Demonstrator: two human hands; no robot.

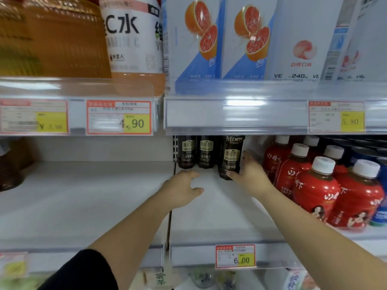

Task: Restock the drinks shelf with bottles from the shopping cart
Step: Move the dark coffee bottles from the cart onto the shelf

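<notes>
1. The right hand (249,174) was clamped on a dark coffee bottle (230,155). The thumb lay across its lower front and the fingers wrapped around its right side.
2. That bottle stood upright deep on the middle shelf (219,216), with its top hidden under the edge of the shelf above. I could not tell whether its base rested on the board or sat just off it.
3. Two more coffee bottles of the same label (187,151) (206,151) stood side by side at the back. They were just to the left of the held one and a little behind it.
4. The left hand (182,189) was low over the shelf in front of those two bottles. Its fingers were loosely curled and apart from the thumb, with nothing in them. A black sleeve (83,271) covered the upper part of that arm.
5. Red-labelled bottles with white caps (314,191) stood in rows to the right of the right forearm, close beside it.
6. A price tag reading 6.00 (235,256) sat on the front rail of the shelf, below the coffee bottles.
7. On the shelf above were pale cartons printed with grapefruit halves (199,38). A white vitamin C bottle (134,38) stood to their left and a blurred orange bottle (58,38) farther left.
8. Price tags reading 4.90 (118,117) and 5.80 (337,117) hung on that upper rail.
</notes>
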